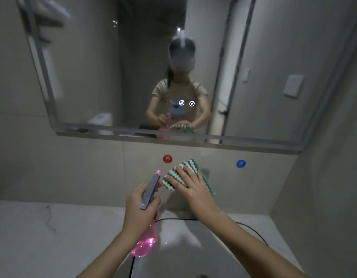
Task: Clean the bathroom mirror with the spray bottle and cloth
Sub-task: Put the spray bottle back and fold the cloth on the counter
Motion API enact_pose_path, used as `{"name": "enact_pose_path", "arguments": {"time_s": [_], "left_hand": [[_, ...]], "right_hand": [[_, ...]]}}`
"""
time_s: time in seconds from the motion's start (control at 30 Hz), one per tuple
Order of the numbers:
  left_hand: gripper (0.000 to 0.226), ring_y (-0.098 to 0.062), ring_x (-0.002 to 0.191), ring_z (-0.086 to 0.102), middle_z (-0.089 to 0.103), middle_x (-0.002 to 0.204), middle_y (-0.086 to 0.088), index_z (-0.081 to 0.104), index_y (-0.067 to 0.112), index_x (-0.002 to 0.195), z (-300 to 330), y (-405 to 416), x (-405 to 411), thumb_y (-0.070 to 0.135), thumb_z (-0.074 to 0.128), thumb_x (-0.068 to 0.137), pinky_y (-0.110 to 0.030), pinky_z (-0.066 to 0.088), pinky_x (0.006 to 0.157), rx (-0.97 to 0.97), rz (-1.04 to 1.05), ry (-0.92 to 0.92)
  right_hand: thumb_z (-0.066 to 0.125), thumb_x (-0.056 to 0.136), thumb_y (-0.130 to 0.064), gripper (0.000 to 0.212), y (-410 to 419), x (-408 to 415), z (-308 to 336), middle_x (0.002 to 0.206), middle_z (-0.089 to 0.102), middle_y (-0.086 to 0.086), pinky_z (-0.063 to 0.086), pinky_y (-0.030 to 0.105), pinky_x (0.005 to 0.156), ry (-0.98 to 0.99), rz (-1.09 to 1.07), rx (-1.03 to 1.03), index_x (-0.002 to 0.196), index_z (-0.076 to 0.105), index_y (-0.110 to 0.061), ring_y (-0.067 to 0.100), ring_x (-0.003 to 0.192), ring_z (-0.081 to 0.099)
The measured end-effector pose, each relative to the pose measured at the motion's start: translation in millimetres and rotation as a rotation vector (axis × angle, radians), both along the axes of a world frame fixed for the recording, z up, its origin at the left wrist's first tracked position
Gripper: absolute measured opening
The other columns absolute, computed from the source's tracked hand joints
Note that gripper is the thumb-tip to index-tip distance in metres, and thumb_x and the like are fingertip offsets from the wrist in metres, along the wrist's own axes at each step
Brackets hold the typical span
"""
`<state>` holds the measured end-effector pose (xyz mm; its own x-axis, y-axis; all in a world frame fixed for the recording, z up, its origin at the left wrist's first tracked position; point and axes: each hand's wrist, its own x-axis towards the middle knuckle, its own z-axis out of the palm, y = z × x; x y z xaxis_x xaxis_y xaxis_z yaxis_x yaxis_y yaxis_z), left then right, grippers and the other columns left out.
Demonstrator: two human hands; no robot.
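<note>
Pink spray bottle (pixel 146 243) gripped in left hand (pixel 138 209), striped cloth (pixel 185 173) under right hand (pixel 193 189)

A bathroom: wall mirror (pixel 133 67) over a white sink (pixel 193 253), tiled walls.

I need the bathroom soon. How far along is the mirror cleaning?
Barely started, by the look of it. Done: both tools are picked up. In hand: the left hand grips the pink spray bottle, nozzle aimed up toward the mirror; the right hand holds the green-and-white striped cloth flat, below the mirror's lower edge. Left: I see no spray droplets or wipe streaks on the glass, so spraying and wiping likely remain.
</note>
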<state>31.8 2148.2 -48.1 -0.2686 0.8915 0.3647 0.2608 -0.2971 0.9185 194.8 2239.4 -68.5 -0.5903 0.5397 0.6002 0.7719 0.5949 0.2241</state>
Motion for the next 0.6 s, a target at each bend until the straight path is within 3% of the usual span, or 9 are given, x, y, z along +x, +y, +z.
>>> {"name": "enact_pose_path", "arguments": {"time_s": [0.13, 0.23, 0.3, 0.37, 0.5, 0.6], "left_hand": [[0.034, -0.008, 0.046, 0.056, 0.06, 0.071, -0.003, 0.066, 0.009, 0.095, -4.1, -28.1, -1.5, -0.018, 0.054, 0.079, -0.012, 0.04, 0.041, -0.019, 0.017, 0.003], [0.044, -0.009, 0.043, 0.054, 0.06, 0.069, 0.001, 0.065, 0.024, 0.094, -9.6, -50.9, -8.1, -0.016, 0.054, 0.078, -0.02, 0.043, 0.04, -0.018, 0.068, 0.009], [0.047, -0.014, 0.04, 0.053, 0.062, 0.067, 0.006, 0.064, 0.029, 0.091, -14.8, -67.3, -13.0, -0.015, 0.054, 0.078, -0.026, 0.046, 0.039, -0.017, 0.086, -0.009], [0.044, -0.014, 0.042, 0.055, 0.063, 0.067, 0.01, 0.064, 0.027, 0.09, -17.6, -85.9, -13.9, -0.014, 0.055, 0.079, -0.025, 0.046, 0.039, -0.017, 0.092, -0.033], [0.041, -0.011, 0.049, 0.059, 0.067, 0.094, -0.001, 0.06, 0.039, 0.096, -18.9, -122.1, -3.9, 0.003, 0.057, 0.076, -0.027, 0.051, 0.041, -0.009, 0.051, -0.024], [0.041, -0.003, 0.062, 0.062, 0.067, 0.096, 0.0, 0.061, 0.032, 0.103, -26.0, -149.0, 3.1, 0.009, 0.052, 0.071, -0.012, 0.048, 0.049, 0.034, 0.031, 0.028]], "right_hand": [[0.084, 0.061, -0.006, 0.084, -33.6, -5.6, -22.4, 0.135, 0.056, 0.01, 0.05, 0.056, 0.089, 0.076, 0.059, -0.102, 0.133, 0.046, -0.028, 0.032, 0.128, 0.045], [0.084, 0.06, 0.004, 0.089, -58.4, -18.9, -31.0, 0.137, 0.054, 0.011, 0.048, 0.055, 0.093, 0.108, 0.08, -0.191, 0.136, 0.048, -0.025, 0.035, 0.126, 0.051], [0.07, 0.077, 0.008, 0.078, -79.3, -26.4, -35.5, 0.15, 0.039, 0.011, 0.028, 0.053, 0.111, 0.146, 0.124, -0.291, 0.144, 0.043, -0.023, 0.034, 0.139, 0.034], [0.05, 0.092, 0.004, 0.065, -99.4, -29.4, -39.9, 0.157, 0.025, 0.01, 0.007, 0.047, 0.116, 0.163, 0.167, -0.38, 0.148, 0.034, -0.025, 0.032, 0.145, 0.016], [0.056, 0.075, 0.006, 0.08, -141.6, -24.0, -51.1, 0.146, 0.044, 0.013, 0.033, 0.059, 0.103, 0.211, 0.173, -0.364, 0.145, 0.037, -0.028, 0.039, 0.133, 0.04], [0.053, 0.071, 0.013, 0.097, -173.5, -11.7, -60.1, 0.151, 0.038, 0.011, 0.025, 0.056, 0.107, 0.286, 0.148, -0.385, 0.148, 0.024, -0.039, 0.036, 0.138, 0.031]]}}
